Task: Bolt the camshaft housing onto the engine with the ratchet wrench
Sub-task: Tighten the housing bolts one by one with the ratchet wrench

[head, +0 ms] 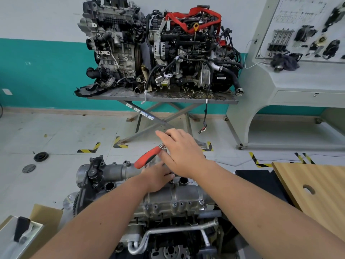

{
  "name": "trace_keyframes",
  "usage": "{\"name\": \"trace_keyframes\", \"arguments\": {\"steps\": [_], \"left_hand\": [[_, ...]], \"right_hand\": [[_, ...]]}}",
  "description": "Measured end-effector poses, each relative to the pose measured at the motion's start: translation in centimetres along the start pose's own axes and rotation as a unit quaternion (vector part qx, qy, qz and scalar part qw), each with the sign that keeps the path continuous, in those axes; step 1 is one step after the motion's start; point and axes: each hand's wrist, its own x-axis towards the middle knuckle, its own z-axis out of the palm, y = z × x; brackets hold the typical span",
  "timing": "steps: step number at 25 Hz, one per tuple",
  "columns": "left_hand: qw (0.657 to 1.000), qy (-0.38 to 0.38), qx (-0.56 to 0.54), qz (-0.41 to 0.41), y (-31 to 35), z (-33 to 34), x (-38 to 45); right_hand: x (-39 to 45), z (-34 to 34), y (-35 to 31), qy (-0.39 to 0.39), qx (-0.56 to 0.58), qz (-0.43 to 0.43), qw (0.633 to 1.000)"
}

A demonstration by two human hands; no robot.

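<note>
Two hands: both reach forward over the engine, meeting above the top of the camshaft housing.
Head view, right hand [182, 151]: lies over the metal end of the ratchet wrench [148, 157]; index finger stretched forward, the other fingers bent down around the wrench head; the grip itself is hidden under the hand, so I cannot tell how tightly it holds.
Head view, left hand [156, 177]: palm down on the housing, just below the wrench's red handle; fingers reach toward the spot under the right hand, their tips hidden; whether they pinch anything I cannot tell.
Ratchet wrench: red handle slants down to the left, free of either hand; its head is covered by the right hand, above the far edge of the housing.
Camshaft housing [168, 197]: grey cast metal, sitting on top of the engine [173, 238] in the lower middle; round open ports and several bolt heads show along its near side.
Background: two other engines [158, 45] stand on a folding metal desk [220, 100] against a teal and white wall; a training panel [306, 28] with mounted parts stands at right.
Floor [56, 131]: pale tiles with yellow-black tape corners; two dark round parts [41, 157] lie at left.
Near right: a wooden board [321, 184] with a round hole.
Near left: an open cardboard box [46, 215].
</note>
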Motion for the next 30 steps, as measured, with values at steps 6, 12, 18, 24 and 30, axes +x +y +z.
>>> {"name": "trace_keyframes", "arguments": {"steps": [6,12,18,24,30], "left_hand": [[1.000,0.001,-0.007,-0.009,0.2,0.0,0.1],[0.998,-0.033,0.033,-0.045,0.0,0.1,0.4],[0.998,-0.027,0.045,-0.024,-0.4,0.4,0.7],[0.999,-0.023,0.034,-0.032,-0.5,0.6,0.8],[0.999,-0.019,0.008,-0.031,-0.7,0.8,0.9]], "right_hand": [[0.8,-0.7,-0.4,-0.060,0.019,-0.035,0.997],[3.6,-1.4,-1.8,-0.094,0.041,0.145,0.984],[2.7,-0.9,-1.7,0.067,0.757,0.454,0.465],[0.6,0.9,-2.5,0.122,0.680,0.376,0.618],[-0.5,0.9,-2.5,0.107,0.528,0.348,0.767]]}}
